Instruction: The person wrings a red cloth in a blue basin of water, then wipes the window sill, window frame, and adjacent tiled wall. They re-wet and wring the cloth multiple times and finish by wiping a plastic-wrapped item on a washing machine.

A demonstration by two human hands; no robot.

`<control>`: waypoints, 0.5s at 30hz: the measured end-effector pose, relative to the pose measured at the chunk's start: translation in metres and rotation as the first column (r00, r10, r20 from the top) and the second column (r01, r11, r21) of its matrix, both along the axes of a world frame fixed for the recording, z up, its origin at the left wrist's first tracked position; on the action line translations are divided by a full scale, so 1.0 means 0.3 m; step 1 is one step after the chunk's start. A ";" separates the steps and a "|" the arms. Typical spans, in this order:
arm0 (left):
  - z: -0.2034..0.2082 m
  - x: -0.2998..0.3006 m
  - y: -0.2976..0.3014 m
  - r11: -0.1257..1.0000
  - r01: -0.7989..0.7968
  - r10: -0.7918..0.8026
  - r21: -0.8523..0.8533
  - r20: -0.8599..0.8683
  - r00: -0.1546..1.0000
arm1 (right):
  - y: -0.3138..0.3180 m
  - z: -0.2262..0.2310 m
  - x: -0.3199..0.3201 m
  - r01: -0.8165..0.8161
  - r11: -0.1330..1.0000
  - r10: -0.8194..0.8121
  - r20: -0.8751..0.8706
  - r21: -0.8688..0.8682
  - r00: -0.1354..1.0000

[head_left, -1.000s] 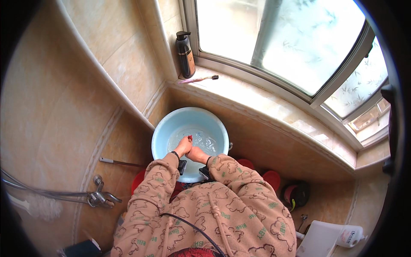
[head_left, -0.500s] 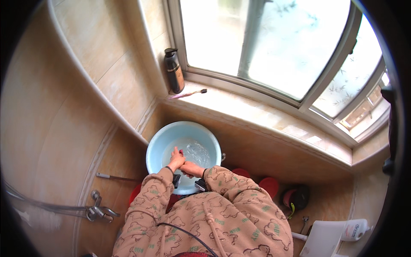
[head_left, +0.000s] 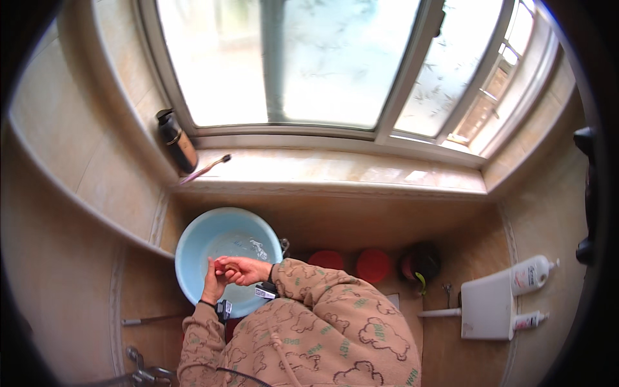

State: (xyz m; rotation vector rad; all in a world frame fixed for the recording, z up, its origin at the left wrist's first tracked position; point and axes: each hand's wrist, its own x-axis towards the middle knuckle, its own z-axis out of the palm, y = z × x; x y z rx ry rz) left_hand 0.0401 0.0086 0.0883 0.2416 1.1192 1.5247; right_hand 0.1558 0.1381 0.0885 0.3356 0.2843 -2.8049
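Both my hands meet over the light blue basin [head_left: 187, 245], which holds clear, rippling water. My right hand [head_left: 245, 269] is closed, its fingers curled against the other hand. My left hand [head_left: 213, 284] points upward beside it, fingers bent in toward the right fingertips. Between the two hands shows a small red thing [head_left: 222, 264], too small and too covered to name. Dark bands with small devices sit at both wrists.
On the window ledge stand a dark pump bottle [head_left: 176, 142] and a toothbrush [head_left: 205, 169]. Red round objects [head_left: 373, 265] lie right of the basin, near a dark pot-like thing [head_left: 420, 261]. A white cistern [head_left: 487, 309] with bottles stands at right; a tap [head_left: 145, 374] is lower left.
The view has swung, so the basin and hands appear farther left. My right hand has come up beside the left fingers, and the left hand now points more upright.
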 end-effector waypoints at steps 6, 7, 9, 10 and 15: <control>0.006 0.012 0.015 0.955 0.024 -0.142 -0.295 -0.388 0.911 | 0.003 -0.021 0.016 -0.199 0.698 0.124 0.158 0.688 0.980; -0.002 0.014 0.017 0.941 0.044 -0.182 -0.337 -0.393 0.901 | 0.003 -0.026 0.018 -0.223 0.508 0.139 0.176 0.832 0.975; -0.029 0.015 0.021 0.928 0.074 -0.212 -0.366 -0.352 0.912 | -0.002 -0.040 0.009 -0.234 0.077 0.168 0.219 0.969 0.961; -0.050 0.016 0.026 0.921 0.072 -0.210 -0.384 -0.332 0.920 | -0.006 -0.052 0.002 -0.187 -0.146 0.176 0.212 0.971 0.961; -0.166 -0.027 0.067 0.861 0.064 -0.111 -0.505 -0.064 0.992 | -0.046 -0.143 -0.015 -0.016 -0.662 0.048 0.064 0.750 0.997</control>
